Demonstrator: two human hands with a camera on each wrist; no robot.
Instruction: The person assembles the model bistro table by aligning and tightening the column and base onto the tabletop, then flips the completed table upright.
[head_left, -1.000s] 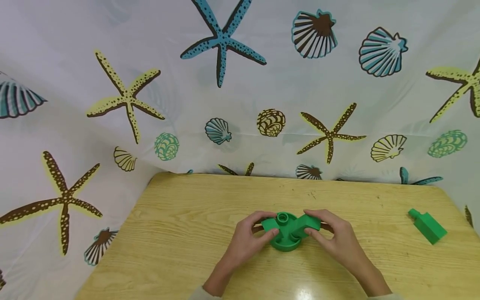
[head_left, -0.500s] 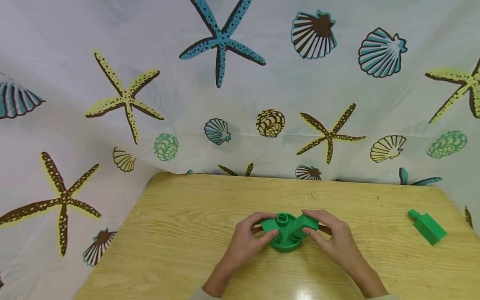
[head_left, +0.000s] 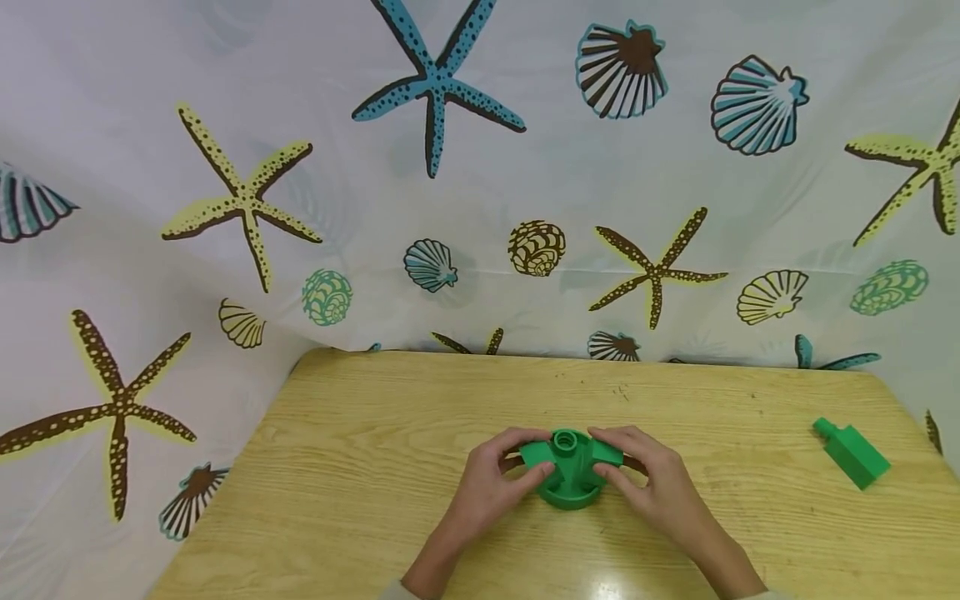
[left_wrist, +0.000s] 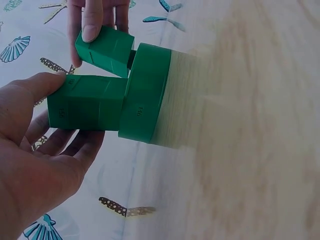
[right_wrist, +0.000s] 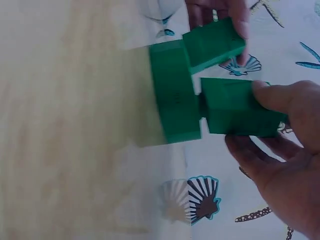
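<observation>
The left block (head_left: 537,454) seems seated, the right block (head_left: 607,452) raised, gripped by left hand (head_left: 482,477) and right hand (head_left: 662,482). One pegged block (head_left: 857,457) is left near the bench's (head_left: 360,467) right edge.

Soft light covers the table (head_left: 375,433); I see a pale glare spot (head_left: 604,590) in front of the green base (head_left: 570,500). Both wrist views look dimmer, the table blurred there.

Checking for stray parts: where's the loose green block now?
In the head view, the loose green block lies at far right on the wooden table, right of the round green base.
</observation>
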